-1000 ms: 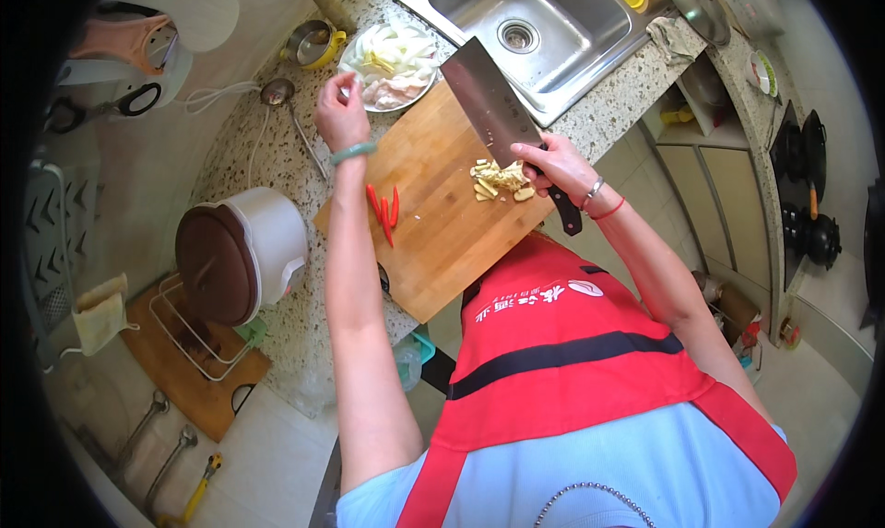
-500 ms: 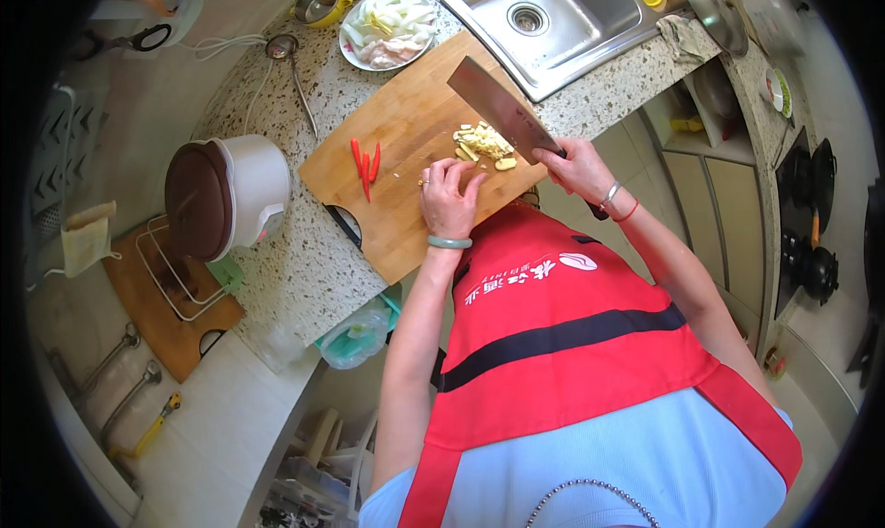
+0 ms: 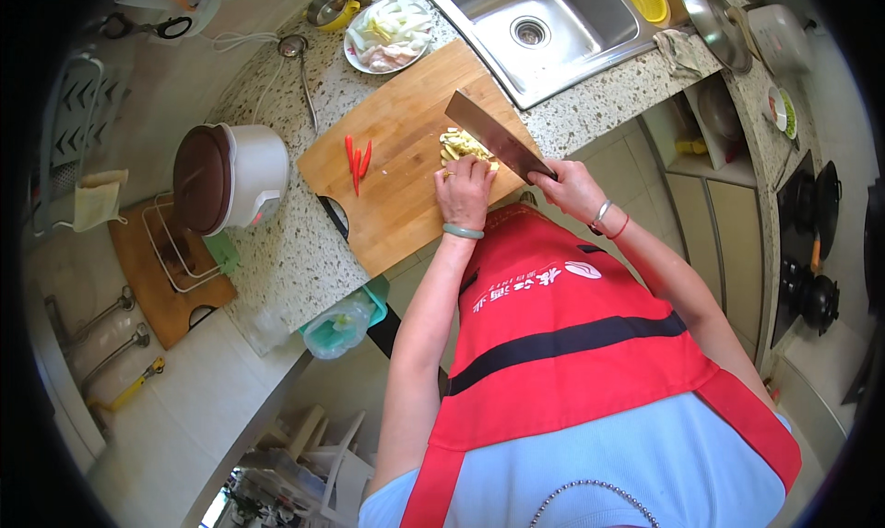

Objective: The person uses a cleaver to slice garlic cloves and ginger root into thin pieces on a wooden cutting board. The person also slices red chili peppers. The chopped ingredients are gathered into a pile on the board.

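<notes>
My right hand (image 3: 573, 192) is closed around the handle of a cleaver (image 3: 493, 139), its broad blade slanting over the right side of a wooden cutting board (image 3: 396, 216). Beside the blade lies a small heap of pale yellow chopped ginger (image 3: 461, 143). My left hand (image 3: 463, 196) presses its bunched fingers onto the near edge of that heap, close to the cleaver; the fingertips are partly hidden. Several red chili peppers (image 3: 357, 166) lie on the board farther left.
Behind the board stands a plate of pale sliced food (image 3: 389, 35), with a steel sink (image 3: 530, 35) to its right. A rice cooker (image 3: 230, 177) and a ladle (image 3: 295, 48) are on the left counter. A bag-lined bin (image 3: 341, 327) hangs below the counter edge.
My left hand has moved right and up onto the ginger, its fingers drawing together. The cleaver has shifted slightly toward me. The whole view has turned a little.
</notes>
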`<move>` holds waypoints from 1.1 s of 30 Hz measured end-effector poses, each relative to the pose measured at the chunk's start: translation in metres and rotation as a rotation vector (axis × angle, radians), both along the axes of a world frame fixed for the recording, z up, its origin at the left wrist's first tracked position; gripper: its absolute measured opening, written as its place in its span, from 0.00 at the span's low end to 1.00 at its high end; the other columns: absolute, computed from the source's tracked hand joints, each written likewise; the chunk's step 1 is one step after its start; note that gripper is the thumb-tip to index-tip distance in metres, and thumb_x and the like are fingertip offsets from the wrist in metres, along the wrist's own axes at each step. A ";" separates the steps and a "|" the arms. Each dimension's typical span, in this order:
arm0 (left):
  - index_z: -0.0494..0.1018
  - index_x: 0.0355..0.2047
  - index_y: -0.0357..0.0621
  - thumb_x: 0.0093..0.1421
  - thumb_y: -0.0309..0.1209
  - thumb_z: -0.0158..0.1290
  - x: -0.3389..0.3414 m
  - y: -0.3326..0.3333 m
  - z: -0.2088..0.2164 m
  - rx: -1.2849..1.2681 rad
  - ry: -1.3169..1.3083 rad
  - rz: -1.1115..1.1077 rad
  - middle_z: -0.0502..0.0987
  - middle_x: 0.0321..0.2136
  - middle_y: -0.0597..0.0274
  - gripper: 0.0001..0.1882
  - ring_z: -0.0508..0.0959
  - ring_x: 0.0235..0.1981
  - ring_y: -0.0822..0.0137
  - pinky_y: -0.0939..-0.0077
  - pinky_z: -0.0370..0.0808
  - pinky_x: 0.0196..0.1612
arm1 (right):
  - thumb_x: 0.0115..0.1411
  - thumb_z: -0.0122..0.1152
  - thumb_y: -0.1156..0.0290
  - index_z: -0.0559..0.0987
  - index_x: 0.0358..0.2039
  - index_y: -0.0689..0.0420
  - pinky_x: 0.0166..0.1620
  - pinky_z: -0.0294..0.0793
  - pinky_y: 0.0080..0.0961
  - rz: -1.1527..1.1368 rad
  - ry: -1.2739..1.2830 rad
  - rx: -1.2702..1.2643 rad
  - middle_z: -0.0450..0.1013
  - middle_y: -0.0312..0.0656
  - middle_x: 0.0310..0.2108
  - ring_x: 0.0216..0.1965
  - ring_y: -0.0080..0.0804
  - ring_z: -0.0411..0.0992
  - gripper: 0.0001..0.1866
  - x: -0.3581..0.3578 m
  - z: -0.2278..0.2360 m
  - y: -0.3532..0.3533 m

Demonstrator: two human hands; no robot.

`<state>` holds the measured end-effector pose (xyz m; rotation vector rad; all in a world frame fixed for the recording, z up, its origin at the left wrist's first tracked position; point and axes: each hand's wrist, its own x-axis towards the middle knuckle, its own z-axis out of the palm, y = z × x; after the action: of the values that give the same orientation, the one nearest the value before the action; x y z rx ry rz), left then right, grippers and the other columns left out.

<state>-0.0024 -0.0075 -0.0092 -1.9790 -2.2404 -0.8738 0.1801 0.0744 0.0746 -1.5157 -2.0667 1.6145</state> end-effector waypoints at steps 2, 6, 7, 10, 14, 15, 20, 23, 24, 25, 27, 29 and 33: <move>0.75 0.29 0.53 0.50 0.36 0.63 -0.001 0.000 -0.001 0.013 0.031 -0.035 0.75 0.34 0.70 0.08 0.74 0.36 0.65 0.65 0.64 0.41 | 0.62 0.57 0.64 0.80 0.34 0.61 0.26 0.70 0.33 0.013 -0.009 0.005 0.70 0.51 0.17 0.18 0.31 0.69 0.12 0.002 0.001 -0.003; 0.74 0.28 0.51 0.52 0.33 0.62 -0.004 0.001 -0.001 0.040 0.051 -0.119 0.75 0.31 0.68 0.07 0.74 0.34 0.64 0.66 0.65 0.39 | 0.63 0.58 0.64 0.80 0.35 0.61 0.27 0.71 0.32 -0.018 -0.004 -0.027 0.70 0.49 0.17 0.18 0.30 0.71 0.12 0.004 0.000 -0.007; 0.74 0.28 0.51 0.52 0.33 0.61 -0.005 0.002 -0.002 0.045 0.066 -0.131 0.75 0.30 0.68 0.07 0.74 0.33 0.64 0.66 0.65 0.38 | 0.63 0.58 0.64 0.80 0.35 0.61 0.27 0.71 0.31 -0.036 -0.006 -0.048 0.71 0.48 0.17 0.18 0.29 0.71 0.12 0.004 0.001 -0.007; 0.74 0.28 0.49 0.54 0.31 0.60 -0.010 0.008 -0.003 0.000 0.128 -0.148 0.75 0.26 0.64 0.05 0.74 0.31 0.62 0.65 0.67 0.36 | 0.63 0.58 0.64 0.80 0.35 0.62 0.26 0.71 0.29 -0.082 0.002 -0.087 0.71 0.45 0.16 0.18 0.26 0.71 0.13 0.001 0.004 -0.007; 0.74 0.31 0.47 0.59 0.30 0.57 -0.018 0.006 0.000 0.130 -0.127 -0.082 0.75 0.24 0.63 0.03 0.75 0.29 0.65 0.68 0.70 0.36 | 0.63 0.58 0.64 0.80 0.35 0.62 0.26 0.71 0.28 -0.096 0.015 -0.074 0.71 0.44 0.16 0.18 0.24 0.71 0.13 0.000 0.006 -0.007; 0.74 0.32 0.46 0.60 0.30 0.56 -0.015 0.003 0.006 0.094 -0.395 0.094 0.75 0.23 0.64 0.03 0.75 0.28 0.66 0.70 0.71 0.35 | 0.63 0.58 0.64 0.80 0.35 0.62 0.26 0.71 0.28 -0.103 0.010 -0.069 0.71 0.44 0.15 0.18 0.24 0.71 0.13 0.001 0.008 -0.007; 0.75 0.35 0.41 0.62 0.30 0.56 -0.018 -0.003 0.007 0.046 -0.732 0.440 0.73 0.29 0.62 0.05 0.75 0.26 0.70 0.76 0.73 0.30 | 0.63 0.57 0.64 0.80 0.34 0.61 0.27 0.71 0.35 0.024 -0.052 0.001 0.71 0.50 0.17 0.19 0.38 0.73 0.12 0.005 -0.005 -0.016; 0.73 0.36 0.40 0.59 0.30 0.60 -0.020 -0.001 0.003 0.020 -0.681 0.433 0.70 0.37 0.57 0.09 0.75 0.33 0.65 0.71 0.74 0.37 | 0.62 0.56 0.64 0.79 0.33 0.60 0.30 0.71 0.39 0.065 -0.054 0.054 0.72 0.53 0.20 0.22 0.48 0.72 0.12 0.004 -0.012 -0.024; 0.73 0.37 0.40 0.58 0.31 0.60 -0.017 0.003 0.009 -0.002 -0.655 0.447 0.70 0.38 0.56 0.10 0.75 0.35 0.63 0.69 0.73 0.40 | 0.62 0.56 0.64 0.79 0.32 0.60 0.31 0.71 0.40 0.064 -0.052 0.064 0.72 0.54 0.21 0.23 0.51 0.72 0.12 0.004 -0.014 -0.026; 0.73 0.37 0.40 0.57 0.31 0.61 -0.014 0.006 0.013 -0.023 -0.629 0.460 0.69 0.38 0.55 0.11 0.74 0.37 0.61 0.67 0.73 0.42 | 0.62 0.56 0.64 0.79 0.32 0.60 0.31 0.71 0.41 0.059 -0.061 0.056 0.72 0.54 0.22 0.24 0.52 0.72 0.12 0.005 -0.014 -0.026; 0.72 0.38 0.41 0.56 0.29 0.61 -0.015 0.006 0.006 -0.013 -0.564 0.420 0.69 0.39 0.54 0.12 0.73 0.40 0.57 0.63 0.71 0.46 | 0.62 0.56 0.64 0.79 0.32 0.60 0.32 0.71 0.41 0.066 -0.072 0.040 0.72 0.55 0.23 0.26 0.54 0.72 0.12 0.003 -0.011 -0.027; 0.73 0.38 0.41 0.55 0.27 0.60 -0.017 0.005 0.000 0.006 -0.469 0.373 0.69 0.40 0.54 0.12 0.72 0.42 0.54 0.61 0.70 0.48 | 0.62 0.56 0.64 0.80 0.32 0.59 0.32 0.71 0.42 0.074 -0.087 0.058 0.73 0.54 0.23 0.26 0.54 0.72 0.11 0.003 -0.010 -0.028; 0.74 0.38 0.42 0.55 0.24 0.59 -0.029 -0.001 -0.005 0.030 -0.238 0.249 0.70 0.39 0.56 0.10 0.73 0.40 0.58 0.65 0.72 0.43 | 0.62 0.56 0.64 0.80 0.33 0.58 0.32 0.71 0.42 0.079 -0.104 0.095 0.73 0.54 0.24 0.26 0.54 0.72 0.10 0.004 -0.009 -0.029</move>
<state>-0.0314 -0.0086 -0.0141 -1.6093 -2.5103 -1.1533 0.1841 0.0458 0.0657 -1.5360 -2.2496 1.4686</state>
